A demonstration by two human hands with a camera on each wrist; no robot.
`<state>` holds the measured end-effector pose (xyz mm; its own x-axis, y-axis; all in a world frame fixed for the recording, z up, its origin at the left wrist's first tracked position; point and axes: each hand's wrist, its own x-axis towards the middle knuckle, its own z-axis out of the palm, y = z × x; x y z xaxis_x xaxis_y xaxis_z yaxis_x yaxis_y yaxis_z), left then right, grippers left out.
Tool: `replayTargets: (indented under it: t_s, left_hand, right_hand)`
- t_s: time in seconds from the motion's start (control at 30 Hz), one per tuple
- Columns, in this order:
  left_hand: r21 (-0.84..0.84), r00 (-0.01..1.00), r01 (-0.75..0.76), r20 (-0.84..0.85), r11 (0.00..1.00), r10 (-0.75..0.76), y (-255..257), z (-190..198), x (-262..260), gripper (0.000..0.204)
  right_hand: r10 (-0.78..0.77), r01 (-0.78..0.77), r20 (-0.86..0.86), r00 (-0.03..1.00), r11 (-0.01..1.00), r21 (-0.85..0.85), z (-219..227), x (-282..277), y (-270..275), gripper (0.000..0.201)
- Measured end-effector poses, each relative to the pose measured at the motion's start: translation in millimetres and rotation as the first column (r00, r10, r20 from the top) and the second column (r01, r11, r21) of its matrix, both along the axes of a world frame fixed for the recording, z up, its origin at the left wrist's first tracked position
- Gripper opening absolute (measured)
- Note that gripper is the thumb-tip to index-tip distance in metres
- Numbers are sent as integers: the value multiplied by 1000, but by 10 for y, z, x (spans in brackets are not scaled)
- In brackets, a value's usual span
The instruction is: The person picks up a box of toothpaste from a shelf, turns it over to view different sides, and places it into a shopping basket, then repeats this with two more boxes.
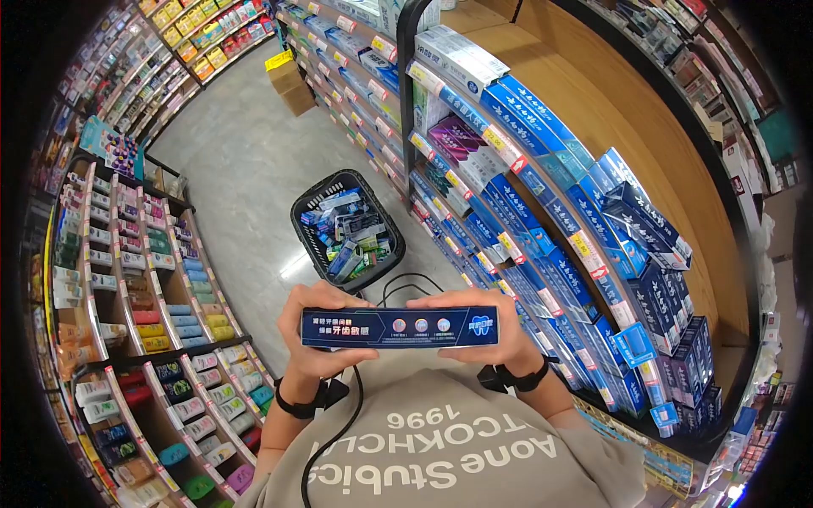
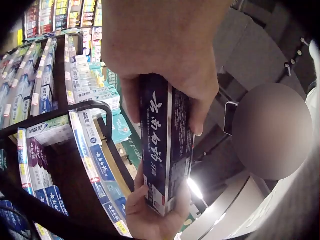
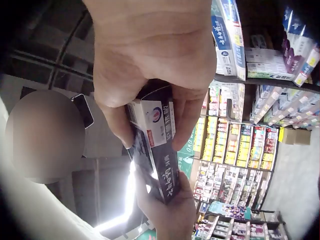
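Both hands grip a long dark-blue toothpaste box (image 1: 398,328) level in front of the chest. My left hand (image 1: 296,328) holds its left end, fingers on the far side and thumb on the near side. The other end is held by my right hand (image 1: 515,335) in the same way. A printed side with white and orange lettering and a tooth picture faces up to the head view. In the left wrist view, white characters run along the box (image 2: 157,135). The right wrist view shows a white patch with a round logo on the box (image 3: 156,122).
A black shopping basket (image 1: 305,233) full of packets stands on the grey floor (image 1: 233,161) ahead. Toothpaste shelves (image 1: 542,169) curve along the right, with several dark-blue boxes (image 1: 648,224) stacked on top. Shelves of bottles and tubes (image 1: 140,313) line the left. A cardboard box (image 1: 292,85) sits farther off.
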<state>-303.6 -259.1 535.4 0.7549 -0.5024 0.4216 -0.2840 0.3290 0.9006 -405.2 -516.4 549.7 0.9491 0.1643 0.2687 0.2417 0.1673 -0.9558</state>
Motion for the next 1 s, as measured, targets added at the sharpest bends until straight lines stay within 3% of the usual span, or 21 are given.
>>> replayTargets:
  t_s: [1.0]
  left_hand:
    - [15, 999, -11, 34, 1000, 10, -19, -23, -24, 68]
  right_hand:
    - [-21, 21, -5, 1000, 1000, 21, -48, -43, -3, 56]
